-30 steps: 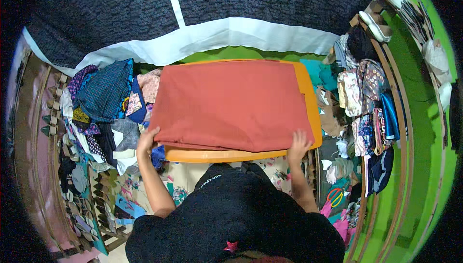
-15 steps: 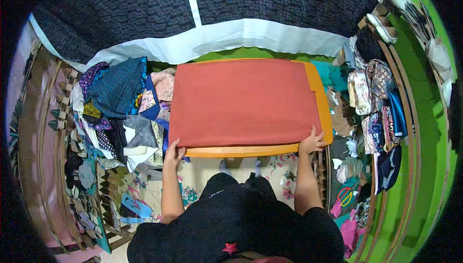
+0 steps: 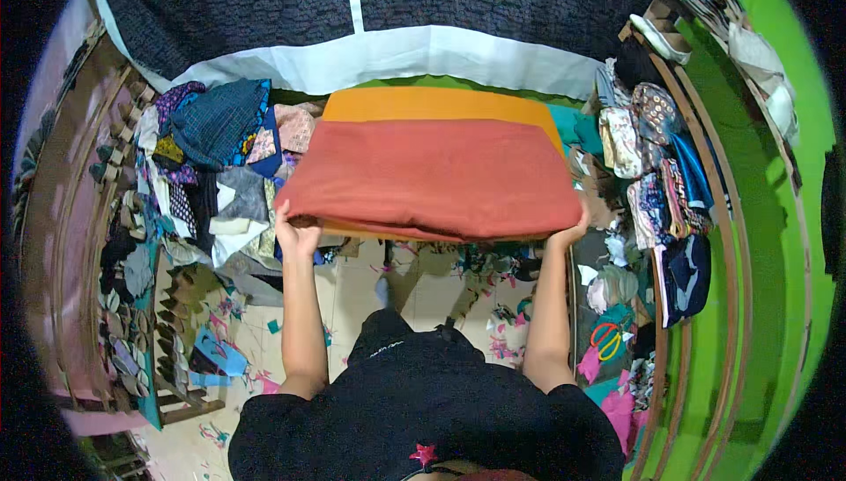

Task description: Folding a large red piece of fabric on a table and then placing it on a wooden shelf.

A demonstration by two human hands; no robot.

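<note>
A folded reddish-orange cloth (image 3: 432, 172) covers the near part of a yellow-orange tabletop (image 3: 441, 104); a strip of the top shows along its far edge. My left hand (image 3: 296, 234) is closed on the cloth's near left corner, and my right hand (image 3: 571, 229) grips the near right corner. Between them the near edge sags and bulges slightly, lifted at the corners. Some fingers of both hands are hidden by the cloth.
Heaped clothes and fabric scraps (image 3: 218, 124) lie left of the table; folded garments (image 3: 654, 119) fill the right. Scissors with red and yellow handles (image 3: 605, 340) rest among scraps. Racks of shoes (image 3: 176, 331) stand at left. Scraps litter the tiled floor (image 3: 352, 291). Dark curtains (image 3: 485, 5) hang behind.
Both hands have taken hold of the cloth's near corners and drawn it toward me, baring the tabletop's far strip. My hands are farther apart, and the view has shifted.
</note>
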